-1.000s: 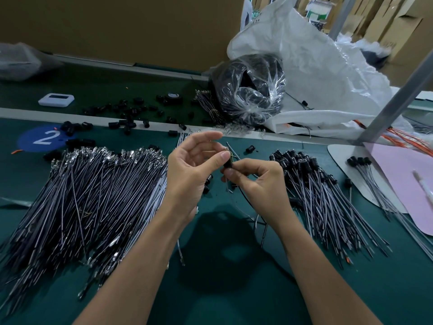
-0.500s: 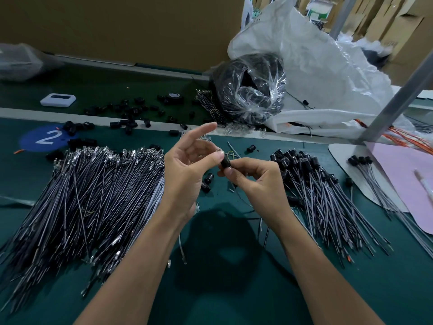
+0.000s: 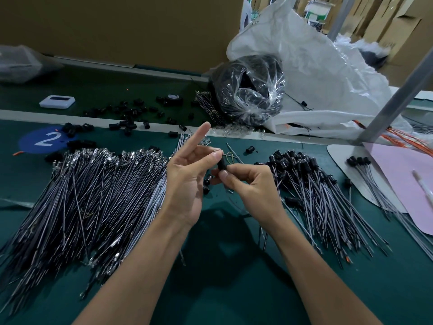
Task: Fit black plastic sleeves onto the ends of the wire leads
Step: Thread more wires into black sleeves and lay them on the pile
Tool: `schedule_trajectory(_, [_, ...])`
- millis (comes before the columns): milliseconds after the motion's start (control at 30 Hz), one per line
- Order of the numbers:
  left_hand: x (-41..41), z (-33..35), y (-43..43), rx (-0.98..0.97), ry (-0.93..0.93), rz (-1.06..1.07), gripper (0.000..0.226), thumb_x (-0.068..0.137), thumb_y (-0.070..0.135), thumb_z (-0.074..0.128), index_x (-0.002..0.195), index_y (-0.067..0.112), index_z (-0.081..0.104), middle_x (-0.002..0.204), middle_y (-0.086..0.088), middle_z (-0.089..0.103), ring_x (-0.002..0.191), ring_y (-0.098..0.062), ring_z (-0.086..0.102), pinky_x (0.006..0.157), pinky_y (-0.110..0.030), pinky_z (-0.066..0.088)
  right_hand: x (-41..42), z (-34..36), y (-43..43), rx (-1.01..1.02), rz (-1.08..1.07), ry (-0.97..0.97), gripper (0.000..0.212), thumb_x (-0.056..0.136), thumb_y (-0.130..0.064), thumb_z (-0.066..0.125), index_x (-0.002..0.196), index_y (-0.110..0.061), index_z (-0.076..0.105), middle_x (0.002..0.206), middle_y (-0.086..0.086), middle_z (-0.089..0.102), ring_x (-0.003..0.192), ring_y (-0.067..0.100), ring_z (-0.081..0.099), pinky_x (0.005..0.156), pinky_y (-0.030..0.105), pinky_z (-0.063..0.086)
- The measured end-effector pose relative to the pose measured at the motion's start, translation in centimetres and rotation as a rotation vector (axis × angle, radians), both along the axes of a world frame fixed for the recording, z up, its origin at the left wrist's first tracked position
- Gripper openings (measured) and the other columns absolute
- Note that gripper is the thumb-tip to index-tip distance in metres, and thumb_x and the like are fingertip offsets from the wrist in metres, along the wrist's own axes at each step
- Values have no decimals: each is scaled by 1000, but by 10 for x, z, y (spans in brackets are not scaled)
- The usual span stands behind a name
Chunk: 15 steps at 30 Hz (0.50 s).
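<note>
Thumb and index finger of our right hand (image 3: 248,184) pinch a black sleeve (image 3: 222,164), and our left hand (image 3: 187,181) closes its thumb and curled fingers on the sleeve's upper end, with the index finger poking straight up. We're holding it just above the green table (image 3: 222,289), between the big pile of bare leads (image 3: 93,195) on our left and the sleeved leads (image 3: 316,184) on our right. Loose sleeves (image 3: 126,113) lie scattered further back.
</note>
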<state>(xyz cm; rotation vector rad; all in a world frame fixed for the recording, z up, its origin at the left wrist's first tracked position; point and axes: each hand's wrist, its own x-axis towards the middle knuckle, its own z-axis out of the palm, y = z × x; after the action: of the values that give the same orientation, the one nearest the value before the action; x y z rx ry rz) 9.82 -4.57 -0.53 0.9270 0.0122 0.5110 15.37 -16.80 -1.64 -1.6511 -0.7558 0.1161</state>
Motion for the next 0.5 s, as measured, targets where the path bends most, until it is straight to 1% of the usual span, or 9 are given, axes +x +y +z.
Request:
schedule_trajectory(67, [1,-1,0,-38,12,-18,52,66,8,71,115,25,70,70,6,65,69,-7,63,66,-18,51,-1,-1,1,-3,9,-5,15,89,-14,65,78,-10,75,68,23,62,70,15,46,65,36,39])
schedule_trajectory(100, [1,-1,-1,-45,18,-23,52,65,8,71,114,25,70,70,6,65,68,-7,63,64,-18,51,-2,-2,2,-3,5,-11,16,88,-16,65,78,-9,75,69,24,61,69,15,46,65,35,39])
schedule_trajectory(167, [1,-2,-3,-42,27,-25,49,65,8,71,110,26,72,69,7,65,67,-6,63,62,-17,50,-3,-3,3,2,-7,-15,17,86,-18,64,74,-12,73,63,15,58,68,14,46,64,33,39])
schedule_trajectory(200, [1,-2,-4,-44,31,-26,47,65,8,71,107,27,74,68,7,64,66,-6,62,61,-16,50,-3,-4,3,2,-10,-14,17,86,-17,63,72,-11,71,63,14,57,68,13,46,65,33,39])
schedule_trajectory(267, [2,-3,-3,-63,45,-40,45,64,8,70,104,28,75,67,9,62,67,-6,63,60,-18,50,-2,-6,3,-3,-20,-30,20,88,-13,63,69,-7,69,64,20,55,65,17,45,64,37,39])
schedule_trajectory(300, [2,-4,-3,-74,52,-50,46,65,9,70,107,27,74,68,9,62,69,-7,63,62,-20,51,-2,-6,4,-9,-34,-44,21,89,-10,64,69,-5,68,64,21,57,63,22,46,63,41,42])
schedule_trajectory(367, [3,-5,-2,-74,53,-64,51,67,9,70,115,25,69,72,8,62,76,-9,63,72,-27,49,0,-7,3,-11,-81,-63,16,90,-6,65,77,-1,73,71,18,68,67,28,61,70,45,51])
schedule_trajectory(433, [5,-6,-1,-22,38,-67,57,68,8,71,123,21,62,81,6,66,84,-12,64,79,-30,49,2,-6,1,9,-128,-70,12,89,-5,67,83,-5,77,77,6,75,76,24,70,77,42,56])
schedule_trajectory(500, [6,-6,-2,75,59,-67,60,69,5,73,126,17,58,97,1,71,93,-14,66,81,-26,54,3,-4,0,25,-146,-64,12,89,-5,67,85,-8,78,77,1,76,77,18,72,77,36,57])
